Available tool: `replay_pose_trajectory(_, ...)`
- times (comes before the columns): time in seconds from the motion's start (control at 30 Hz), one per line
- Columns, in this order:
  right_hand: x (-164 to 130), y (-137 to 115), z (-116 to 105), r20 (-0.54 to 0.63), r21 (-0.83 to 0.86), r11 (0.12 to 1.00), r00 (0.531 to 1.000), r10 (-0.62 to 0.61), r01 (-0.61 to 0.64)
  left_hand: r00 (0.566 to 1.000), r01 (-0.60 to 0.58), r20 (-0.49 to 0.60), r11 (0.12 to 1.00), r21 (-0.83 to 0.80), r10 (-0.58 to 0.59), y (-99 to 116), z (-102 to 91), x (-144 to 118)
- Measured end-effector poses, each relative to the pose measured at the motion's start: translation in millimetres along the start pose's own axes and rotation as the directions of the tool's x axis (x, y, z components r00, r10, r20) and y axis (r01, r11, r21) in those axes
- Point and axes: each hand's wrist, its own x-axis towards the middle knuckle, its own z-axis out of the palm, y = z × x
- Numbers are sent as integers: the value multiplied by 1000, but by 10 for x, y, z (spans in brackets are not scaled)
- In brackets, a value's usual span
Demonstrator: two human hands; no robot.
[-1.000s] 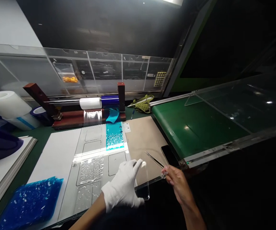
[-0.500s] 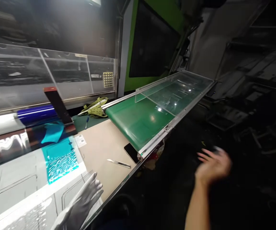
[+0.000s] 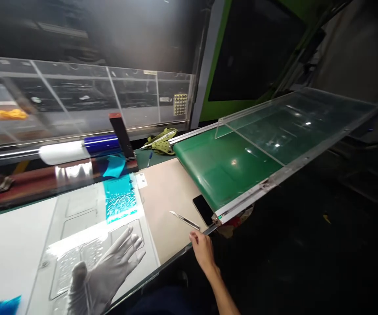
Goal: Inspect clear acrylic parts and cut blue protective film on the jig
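Observation:
My left hand, in a white glove, lies flat with its fingers spread on a clear moulded plastic tray over a white sheet. It holds nothing that I can make out. My bare right hand rests at the table's front edge with nothing in it. Metal tweezers lie on the brown mat just beyond its fingers. A black phone lies next to the tweezers. A strip of blue film covers part of the tray, ahead of my left hand.
A green conveyor belt under a clear cover runs off to the right. A wooden stand holds a white and a blue film roll at the back. A green cloth bag and a pen lie behind the mat. A clear partition stands behind.
My right hand let go of the tweezers, swung out to the right, then returned to the table edge. My left hand no longer holds the clear piece and lies flat. The view swung right and partly back.

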Motion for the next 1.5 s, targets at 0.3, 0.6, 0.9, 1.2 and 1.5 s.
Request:
replay_pose_trajectory(0.3, 906, -573, 362, 165, -168, 976, 980, -107, 135, 988, -91, -141, 965, -245, 57, 176, 75, -351)
replay_pose_trajectory(0.6, 131, -1191, -247, 480, 435, 871, 759, -440, 231, 962, 51, -140, 351, 935, 235, 687, 192, -418)
replay_pose_trajectory(0.9, -356, -1665, -558, 587, 409, 856, 627, -512, 317, 987, -81, 37, 286, 955, 158, 965, 274, -379)
replay_pose_trajectory(1.2, -345, -1687, -438, 535, 375, 842, 651, -539, 389, 979, -156, 108, 293, 943, 172, 1022, 352, -315)
replay_pose_trajectory(1.5, -312, -1756, -444, 383, 443, 726, 621, -684, 526, 978, -171, 138, 231, 958, 155, 1066, 383, -266)
